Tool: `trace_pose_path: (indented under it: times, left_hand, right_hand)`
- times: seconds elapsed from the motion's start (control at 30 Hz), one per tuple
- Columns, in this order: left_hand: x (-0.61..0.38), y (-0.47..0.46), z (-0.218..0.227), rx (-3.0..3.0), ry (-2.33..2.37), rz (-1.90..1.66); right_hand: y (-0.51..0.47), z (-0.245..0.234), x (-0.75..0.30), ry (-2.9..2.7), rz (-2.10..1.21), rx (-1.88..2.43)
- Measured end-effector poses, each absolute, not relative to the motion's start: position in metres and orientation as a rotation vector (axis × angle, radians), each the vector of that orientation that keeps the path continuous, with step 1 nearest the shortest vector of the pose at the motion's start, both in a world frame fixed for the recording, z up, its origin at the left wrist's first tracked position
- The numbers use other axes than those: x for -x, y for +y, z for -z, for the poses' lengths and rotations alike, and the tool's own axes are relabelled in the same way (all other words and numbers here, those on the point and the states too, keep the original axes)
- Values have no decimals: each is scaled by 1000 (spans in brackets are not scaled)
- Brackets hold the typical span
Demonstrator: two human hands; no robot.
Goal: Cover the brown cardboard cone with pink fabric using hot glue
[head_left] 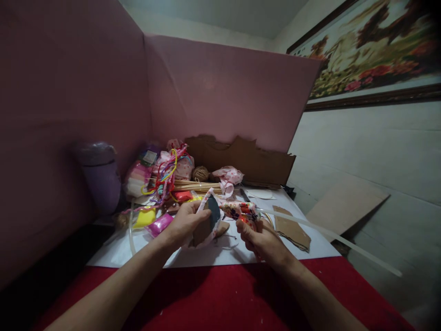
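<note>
My left hand (pixel 186 221) is closed on a cardboard piece (pixel 206 220) partly covered with pink-edged cloth and a dark patch. My right hand (pixel 262 240) grips a glue gun (pixel 241 211) wrapped in floral pattern, its nozzle pointing left at the cardboard piece. A long clear glue stick (pixel 330 239) juts from the gun's back toward the right. Both hands hover over a white sheet (pixel 220 255) on a red cloth (pixel 223 294).
Craft supplies pile at the back left: coloured pipe cleaners (pixel 167 174), bamboo sticks (pixel 196 186), a twine ball (pixel 200 173), pink cloth (pixel 227 177), foam clay packs (pixel 138 177). Cut cardboard (pixel 291 228) lies right. A purple jar (pixel 99 177) stands left. Pink boards wall the back.
</note>
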State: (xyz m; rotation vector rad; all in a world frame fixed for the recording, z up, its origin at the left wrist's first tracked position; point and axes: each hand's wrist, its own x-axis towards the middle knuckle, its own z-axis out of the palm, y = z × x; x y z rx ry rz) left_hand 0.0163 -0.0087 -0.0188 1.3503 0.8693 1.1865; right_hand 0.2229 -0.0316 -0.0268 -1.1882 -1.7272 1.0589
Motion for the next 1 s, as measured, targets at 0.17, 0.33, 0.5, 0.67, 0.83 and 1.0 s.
trace_pose_path:
  times: [0.17, 0.33, 0.5, 0.67, 0.83, 1.0]
  left_hand:
    - [-19, -13, 14, -1400, 881, -1191]
    - [-20, -14, 13, -1375, 853, -1165]
    - [-21, -14, 13, -1406, 832, -1145]
    - [-21, -13, 14, -1394, 819, -1136]
    - [-20, -12, 17, -1390, 830, -1143]
    - [-19, -12, 17, -1382, 802, -1143]
  right_hand:
    - [-32, 27, -222, -1728, -1104, 1174]
    - [-32, 28, -223, -1721, -1109, 1204]
    - [-32, 29, -223, -1708, -1120, 1247]
    - [-34, 28, -223, -1713, -1126, 1278]
    - [-36, 24, -222, -1730, -1118, 1271]
    - [-35, 26, -223, -1747, -1149, 1255]
